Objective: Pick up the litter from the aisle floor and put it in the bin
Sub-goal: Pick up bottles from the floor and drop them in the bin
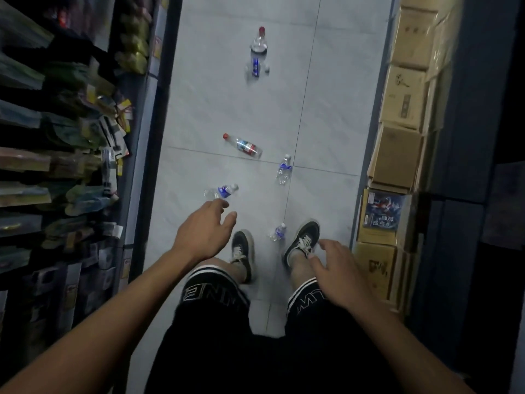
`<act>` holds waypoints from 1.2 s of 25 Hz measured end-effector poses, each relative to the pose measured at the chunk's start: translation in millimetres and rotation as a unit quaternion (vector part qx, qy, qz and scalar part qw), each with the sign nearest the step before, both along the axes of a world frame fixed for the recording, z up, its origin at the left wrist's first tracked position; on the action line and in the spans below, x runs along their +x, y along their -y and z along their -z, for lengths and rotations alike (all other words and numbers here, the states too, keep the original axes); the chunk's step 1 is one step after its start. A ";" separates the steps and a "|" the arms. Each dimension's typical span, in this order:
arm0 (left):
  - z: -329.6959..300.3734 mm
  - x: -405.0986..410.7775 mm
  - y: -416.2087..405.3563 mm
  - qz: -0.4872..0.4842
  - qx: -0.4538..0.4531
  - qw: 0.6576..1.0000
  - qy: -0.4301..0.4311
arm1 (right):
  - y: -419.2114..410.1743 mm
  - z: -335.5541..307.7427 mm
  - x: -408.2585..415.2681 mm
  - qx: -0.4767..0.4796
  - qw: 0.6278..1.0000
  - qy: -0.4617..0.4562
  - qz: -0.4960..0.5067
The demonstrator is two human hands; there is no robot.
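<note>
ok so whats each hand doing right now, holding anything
Left hand: open, fingers spread, holding nothing, reaching toward a blue-label bottle.
Right hand: open, holding nothing.

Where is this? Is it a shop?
Most likely a shop aisle. Packaged goods hang on racks along one side, stacked cardboard boxes line the other, and a tiled floor runs between them, littered with empty plastic bottles.
</note>
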State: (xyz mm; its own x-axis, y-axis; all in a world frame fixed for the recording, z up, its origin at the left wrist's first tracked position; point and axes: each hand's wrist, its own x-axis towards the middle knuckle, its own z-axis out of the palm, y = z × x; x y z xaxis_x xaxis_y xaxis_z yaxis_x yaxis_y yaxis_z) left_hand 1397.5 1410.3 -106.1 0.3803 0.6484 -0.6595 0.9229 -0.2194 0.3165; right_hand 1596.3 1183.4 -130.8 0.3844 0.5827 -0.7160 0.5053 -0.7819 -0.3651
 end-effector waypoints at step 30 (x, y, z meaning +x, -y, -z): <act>693.1 -81.4 -112.9 -0.056 0.184 0.980 -0.052 | -157.5 667.7 -206.7 0.010 0.995 0.069 0.071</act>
